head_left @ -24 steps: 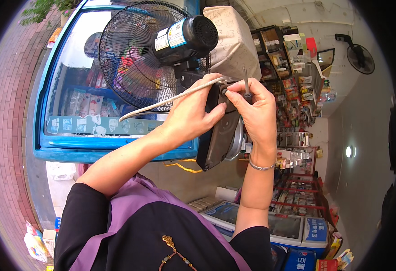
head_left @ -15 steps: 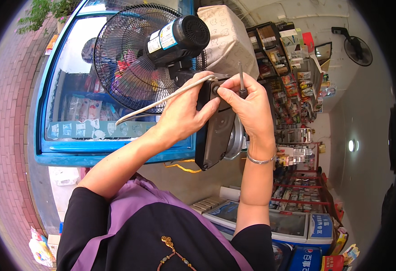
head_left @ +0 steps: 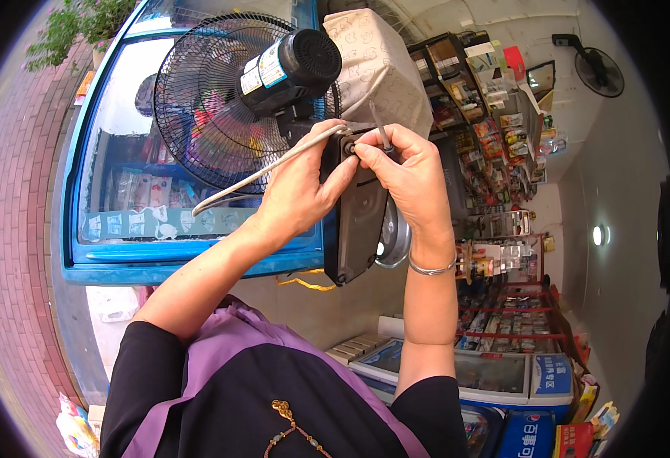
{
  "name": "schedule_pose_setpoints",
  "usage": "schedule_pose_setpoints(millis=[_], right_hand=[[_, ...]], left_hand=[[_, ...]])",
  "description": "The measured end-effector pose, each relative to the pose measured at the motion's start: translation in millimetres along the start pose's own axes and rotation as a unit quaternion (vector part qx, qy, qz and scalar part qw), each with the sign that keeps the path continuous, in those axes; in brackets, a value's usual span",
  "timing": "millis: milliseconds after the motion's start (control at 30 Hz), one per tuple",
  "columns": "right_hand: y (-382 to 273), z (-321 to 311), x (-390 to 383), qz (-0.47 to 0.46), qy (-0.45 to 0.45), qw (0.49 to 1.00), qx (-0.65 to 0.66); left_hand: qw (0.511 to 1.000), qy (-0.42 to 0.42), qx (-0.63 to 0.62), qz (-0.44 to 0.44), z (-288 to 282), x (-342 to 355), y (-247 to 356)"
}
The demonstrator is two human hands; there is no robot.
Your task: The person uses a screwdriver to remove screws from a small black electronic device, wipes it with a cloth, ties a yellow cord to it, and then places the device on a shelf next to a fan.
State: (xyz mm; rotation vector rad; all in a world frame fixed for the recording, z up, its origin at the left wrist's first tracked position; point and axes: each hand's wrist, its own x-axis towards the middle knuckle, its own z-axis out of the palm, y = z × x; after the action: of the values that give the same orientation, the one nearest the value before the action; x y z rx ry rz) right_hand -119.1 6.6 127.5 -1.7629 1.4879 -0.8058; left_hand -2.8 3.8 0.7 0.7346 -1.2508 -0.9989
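Note:
A black fan [head_left: 293,72] with a round wire cage lies on a blue glass-topped freezer [head_left: 197,261]. Its dark base plate [head_left: 359,229] stands on edge in front of me, underside showing. My left hand [head_left: 293,191] is closed around the plate's left edge, fingers behind it, thumb near its top corner. Past that hand runs a pale grey cord [head_left: 262,174]. With its thumb and forefinger, my right hand [head_left: 411,175] pinches at a small round fitting on the same corner. That hand also holds a screwdriver [head_left: 381,126], shaft pointing up; its handle is mostly hidden by the fingers.
Behind the fan stands a cloth-covered box [head_left: 377,65]. A round metallic part [head_left: 396,240] shows beyond the plate. Stocked shelves [head_left: 503,145] line the right side, with a wall fan [head_left: 600,70] above. A yellow cord [head_left: 304,285] hangs below the freezer edge.
Both hands and the plate sit slightly farther left in the picture, as does the background fan. The screwdriver's shaft has tipped to the left. Both holds stay the same.

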Motion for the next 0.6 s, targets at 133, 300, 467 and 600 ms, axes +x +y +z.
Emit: schedule_pose_setpoints(millis=[133,300,467,600], right_hand=[[-3.9,-4.6,-5.0,0.006,-0.011,1.000,-0.007],[-6.3,-14.7,-18.5,-0.022,-0.003,0.999,-0.034],[-37.1,-27.1,-40.0,-0.200,0.023,0.933,-0.298],[-55.5,-27.3,-58.4,-0.231,0.037,0.877,-0.420]], left_hand=[[1.000,0.005,-0.008,0.010,-0.3,-0.2,0.6],[1.000,0.000,-0.019,0.008,0.7,-0.9,1.0],[1.000,0.000,-0.011,0.017,1.0,-1.3,-1.8],[1.000,0.004,-0.004,0.018,0.0,0.1,-1.8]])
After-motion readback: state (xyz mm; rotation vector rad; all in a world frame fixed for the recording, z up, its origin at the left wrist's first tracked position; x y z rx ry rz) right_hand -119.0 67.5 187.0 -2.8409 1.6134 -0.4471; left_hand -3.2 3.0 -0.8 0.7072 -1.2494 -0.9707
